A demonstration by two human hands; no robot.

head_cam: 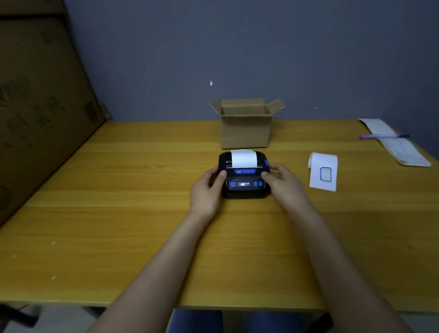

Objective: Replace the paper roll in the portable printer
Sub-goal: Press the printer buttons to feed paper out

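A wooden table (111, 201) is filling the view, with a big cardboard sheet (24, 103) leaning along its left edge. An open cardboard box (245, 127) is sitting near the far edge. Papers (398, 144) with a purple pen (384, 135) across them are lying by the far right corner. The black portable printer (244, 175) is resting mid-table, just in front of the box, white paper (242, 158) emerging from its top. The left hand (207, 191) and right hand (284, 181) are gripping the printer's sides. A loose paper roll (324, 171) is lying to its right, apart from it.
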